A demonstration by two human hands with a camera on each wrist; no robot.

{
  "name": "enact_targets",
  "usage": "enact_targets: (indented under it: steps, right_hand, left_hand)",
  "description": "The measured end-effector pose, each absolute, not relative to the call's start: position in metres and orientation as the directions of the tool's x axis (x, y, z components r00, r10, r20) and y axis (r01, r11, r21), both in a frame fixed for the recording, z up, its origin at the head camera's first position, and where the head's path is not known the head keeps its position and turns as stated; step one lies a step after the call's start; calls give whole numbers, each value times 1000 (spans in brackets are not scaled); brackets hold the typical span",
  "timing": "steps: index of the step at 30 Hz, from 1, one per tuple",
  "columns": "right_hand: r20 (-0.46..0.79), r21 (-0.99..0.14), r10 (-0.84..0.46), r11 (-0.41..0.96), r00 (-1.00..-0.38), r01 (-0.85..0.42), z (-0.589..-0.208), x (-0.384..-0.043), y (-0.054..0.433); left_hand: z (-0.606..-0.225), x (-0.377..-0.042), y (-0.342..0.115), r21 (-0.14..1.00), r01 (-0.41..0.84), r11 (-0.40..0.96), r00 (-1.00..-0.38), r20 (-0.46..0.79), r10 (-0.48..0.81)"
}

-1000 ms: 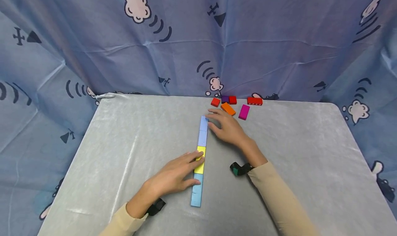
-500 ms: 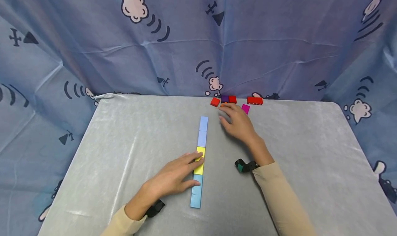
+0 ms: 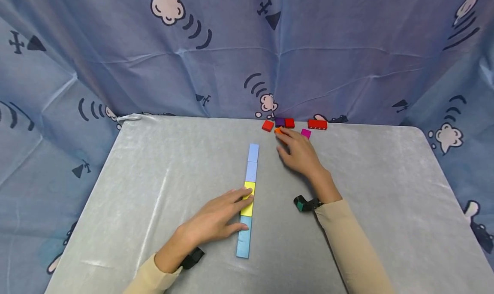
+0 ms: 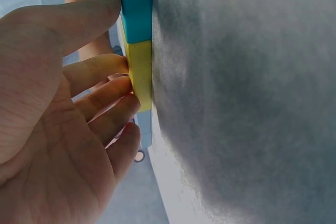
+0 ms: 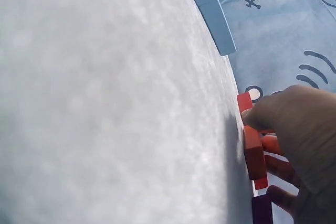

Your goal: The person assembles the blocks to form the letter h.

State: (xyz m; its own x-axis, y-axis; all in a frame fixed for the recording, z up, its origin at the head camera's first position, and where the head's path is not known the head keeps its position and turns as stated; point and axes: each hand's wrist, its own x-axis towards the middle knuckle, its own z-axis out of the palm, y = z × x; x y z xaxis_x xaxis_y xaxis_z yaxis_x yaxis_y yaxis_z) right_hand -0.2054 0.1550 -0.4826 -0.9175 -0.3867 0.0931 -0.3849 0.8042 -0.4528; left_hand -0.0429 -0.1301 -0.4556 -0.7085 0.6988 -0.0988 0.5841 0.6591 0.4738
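A straight row of flat blocks runs up the middle of the table in the head view. Periwinkle blocks [image 3: 252, 163] lie at its far end, a yellow section [image 3: 249, 186] in the middle, sky-blue blocks [image 3: 243, 242] nearest me. My left hand [image 3: 216, 216] rests along the row's left side, fingertips on the yellow part and thumb on the sky-blue part. At the back, my right hand [image 3: 302, 154] grips an orange block [image 5: 254, 153]. Its thumb sits at one end and its fingers are curled behind; the hand mostly hides this block in the head view.
Around the right hand lie a red block [image 3: 267, 125], a purple block [image 3: 279, 122], another red one [image 3: 289, 122] beside it, a magenta block [image 3: 306, 133] and a longer red block [image 3: 317, 124]. A patterned curtain [image 3: 231, 49] hangs behind the table's back edge.
My right hand has left the far end of the row, moved right to the loose blocks and taken hold of the orange one. My left hand has stayed in place.
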Motion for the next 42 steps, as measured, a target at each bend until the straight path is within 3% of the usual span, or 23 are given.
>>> enact_targets:
  steps: [14,22,42]
  right_hand:
    - [28,-407,-374,843,-927,-352,-464,-194,155]
    - [6,-424,-423,820,-906,-386,-467,-200,160]
    - [-89,-401,-458,829,-884,-389,-454,-179,160]
  left_hand:
    - [-452,-46,-126,473,589,655,-701,-104,705]
    - [-451,-47,-125,478,583,657,-705,-104,702]
    - [-452,-42,-129,490,557,671,-720,-118,684]
